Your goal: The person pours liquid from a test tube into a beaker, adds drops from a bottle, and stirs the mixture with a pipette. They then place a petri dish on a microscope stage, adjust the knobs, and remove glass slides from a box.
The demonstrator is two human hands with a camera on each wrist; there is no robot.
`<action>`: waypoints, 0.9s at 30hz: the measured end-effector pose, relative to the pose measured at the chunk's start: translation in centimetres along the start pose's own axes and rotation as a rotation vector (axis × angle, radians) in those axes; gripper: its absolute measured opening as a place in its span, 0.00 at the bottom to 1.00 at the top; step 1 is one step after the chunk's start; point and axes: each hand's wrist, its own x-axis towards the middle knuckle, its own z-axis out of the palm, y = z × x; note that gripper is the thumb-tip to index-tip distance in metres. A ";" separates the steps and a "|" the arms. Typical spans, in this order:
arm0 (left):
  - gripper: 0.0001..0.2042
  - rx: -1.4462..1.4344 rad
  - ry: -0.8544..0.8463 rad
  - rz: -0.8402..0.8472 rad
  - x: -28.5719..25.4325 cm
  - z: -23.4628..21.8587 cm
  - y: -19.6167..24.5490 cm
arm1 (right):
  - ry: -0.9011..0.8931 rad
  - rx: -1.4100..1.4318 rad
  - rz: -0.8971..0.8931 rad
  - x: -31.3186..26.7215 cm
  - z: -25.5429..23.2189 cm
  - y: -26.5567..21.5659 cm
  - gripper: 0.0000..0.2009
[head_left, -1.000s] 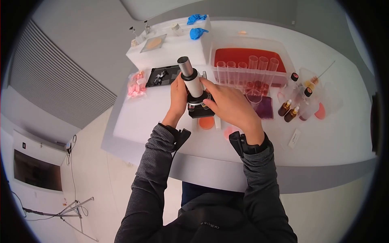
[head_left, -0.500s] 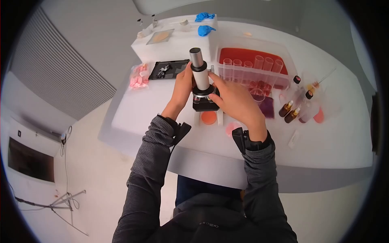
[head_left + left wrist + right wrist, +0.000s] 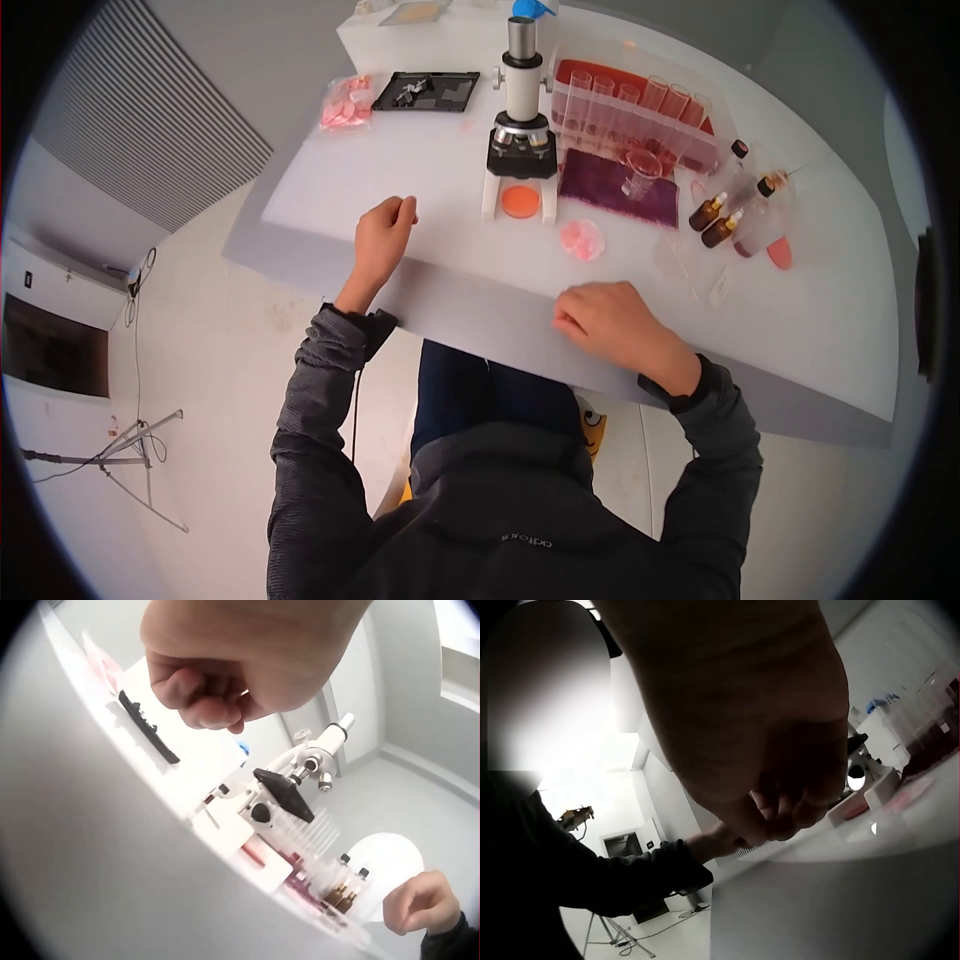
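Observation:
The white and black microscope [image 3: 522, 100] stands upright on the table, with an orange-filled dish [image 3: 520, 201] between the legs of its base. Neither hand touches it. My left hand [image 3: 383, 243] is above the table's front edge, left of the microscope and nearer me, its fingers loosely curled around nothing. Over the front edge to the right, my right hand [image 3: 620, 322] is also loosely curled and holds nothing. In the left wrist view my left hand [image 3: 240, 660] shows bent fingers. A dish of pink pieces [image 3: 582, 240] lies between the microscope and my right hand.
A black tray [image 3: 427, 92] and a bag of pink pieces [image 3: 346, 103] lie at the back left. Clear tubes [image 3: 627, 108] stand by a bin of red liquid [image 3: 590, 72]. A beaker [image 3: 641, 175] stands on a purple cloth [image 3: 600, 185]; dropper bottles [image 3: 715, 222] are at the right.
Both hands have let go of the microscope and drawn back toward the front edge, moving apart. The microscope now stands on the table, and the head view has shifted toward the front of the table.

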 end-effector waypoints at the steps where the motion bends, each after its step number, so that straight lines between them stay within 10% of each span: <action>1: 0.20 0.091 0.037 0.038 -1.1 -0.2 -0.6 | -0.054 -0.014 0.009 -0.9 0.9 -0.2 0.07; 27: 0.18 -0.017 0.037 0.157 -4.5 -0.8 -4.6 | 0.151 -0.233 0.039 -3.5 5.7 -0.3 0.09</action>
